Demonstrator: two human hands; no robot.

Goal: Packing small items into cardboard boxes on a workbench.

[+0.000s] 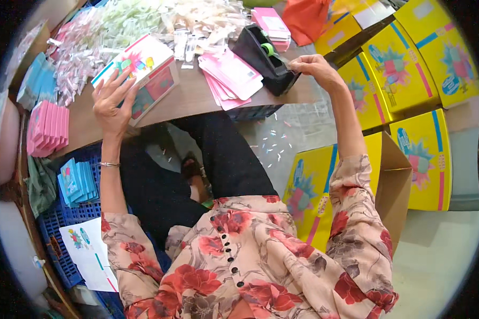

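Observation:
On the left of the table, my left hand [113, 101] grips a white printed carton [155, 91], fingers over its top and thumb at its side. The carton has a pink panel and colourful pictures, and stands tilted near the table's front edge. My right hand [319, 70] pinches thumb and fingertips together at the cutting end of a black tape dispenser [269, 66]. A green roll core [267, 49] shows inside the dispenser. Any strip of tape between those fingertips is too fine to make out. Beside the dispenser lies a fanned stack of pink flat cartons [231, 78].
Clear-wrapped small pieces [138, 21] heap along the table's back. Pink packs [48, 127] and blue packs [34, 82] stand at its left end. Below sits a blue crate [56, 226] with more blue packs [79, 181]. Yellow boxes [402, 66] pile up at right; an orange bag [305, 18] lies behind.

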